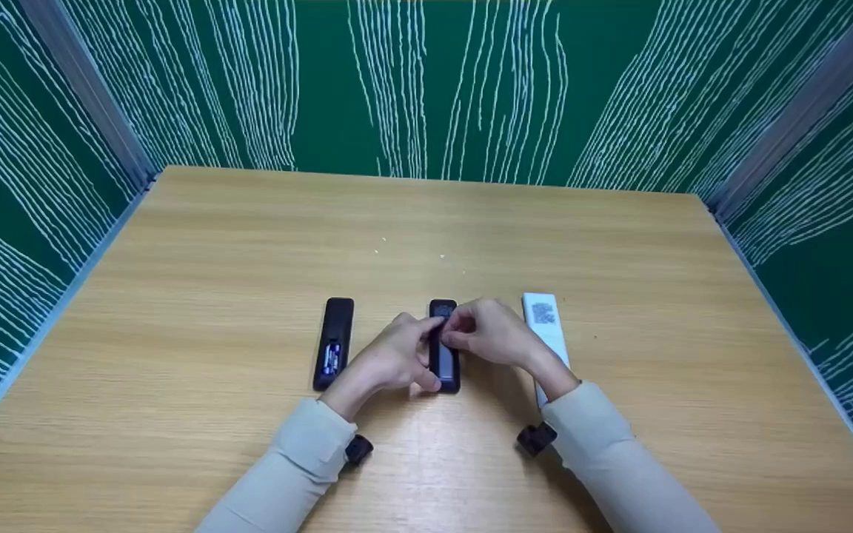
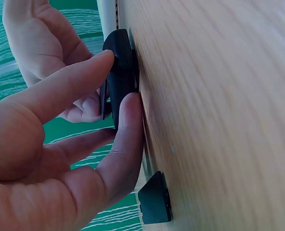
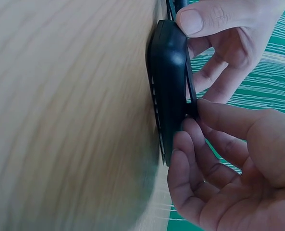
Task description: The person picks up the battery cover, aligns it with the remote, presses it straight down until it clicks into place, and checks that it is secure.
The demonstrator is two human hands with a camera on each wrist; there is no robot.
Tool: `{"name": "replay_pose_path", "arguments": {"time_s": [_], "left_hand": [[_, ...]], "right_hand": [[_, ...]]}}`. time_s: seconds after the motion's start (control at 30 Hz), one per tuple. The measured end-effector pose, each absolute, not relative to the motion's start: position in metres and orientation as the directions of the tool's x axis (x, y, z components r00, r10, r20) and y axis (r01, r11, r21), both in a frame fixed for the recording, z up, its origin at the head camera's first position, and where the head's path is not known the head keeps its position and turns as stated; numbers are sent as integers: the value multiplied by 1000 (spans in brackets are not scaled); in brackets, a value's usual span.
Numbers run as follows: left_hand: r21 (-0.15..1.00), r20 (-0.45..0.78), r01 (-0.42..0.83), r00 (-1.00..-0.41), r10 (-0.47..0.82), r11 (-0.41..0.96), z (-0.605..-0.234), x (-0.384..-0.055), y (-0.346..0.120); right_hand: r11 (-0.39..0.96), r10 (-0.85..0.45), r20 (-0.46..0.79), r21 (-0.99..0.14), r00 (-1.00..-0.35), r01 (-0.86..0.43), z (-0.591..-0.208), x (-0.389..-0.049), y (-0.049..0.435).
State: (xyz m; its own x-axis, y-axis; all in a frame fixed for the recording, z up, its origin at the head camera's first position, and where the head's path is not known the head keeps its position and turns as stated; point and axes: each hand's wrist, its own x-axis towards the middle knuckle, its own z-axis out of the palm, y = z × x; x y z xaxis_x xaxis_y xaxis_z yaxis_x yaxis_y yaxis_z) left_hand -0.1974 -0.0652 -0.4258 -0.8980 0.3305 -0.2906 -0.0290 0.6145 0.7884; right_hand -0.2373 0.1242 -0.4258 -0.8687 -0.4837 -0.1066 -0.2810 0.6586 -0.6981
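Note:
Face down on the table, the middle black remote control point(image 1: 442, 306) lies between both hands. My left hand point(image 1: 391, 357) grips it along its sides, thumb at the near end. A thin battery cover point(image 3: 191, 79) stands slightly raised from the remote's back. My right hand point(image 1: 497, 333) pinches the cover's far edge between thumb and fingers, as the right wrist view shows. Left of the hands rests a second black remote control point(image 1: 336, 318) with its battery compartment uncovered and batteries point(image 1: 332, 358) inside. A white remote control point(image 1: 551, 333) lies to the right, partly hidden under my right wrist.
The wooden table point(image 1: 212, 296) extends around the remotes. Small pale crumbs lie beyond the middle remote. Green walls point(image 1: 330, 89) with white streaks enclose the table at the back and sides.

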Motion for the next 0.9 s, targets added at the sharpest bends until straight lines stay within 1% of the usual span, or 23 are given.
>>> {"name": "replay_pose_path", "arguments": {"time_s": [0.47,0.77,0.9], "left_hand": [[778,-296,-29,-898,326,628,-423,-196,-66],[773,-277,-5,-902,331,634,-424,-196,-66],[776,-280,-9,-901,331,631,-423,-196,-66]], "right_hand": [[668,-479,-117,-691,-870,-275,-427,-239,123],[672,-491,-97,-674,-866,-305,-427,-240,124],[680,-486,-109,-671,-867,-297,-427,-240,125]]}}
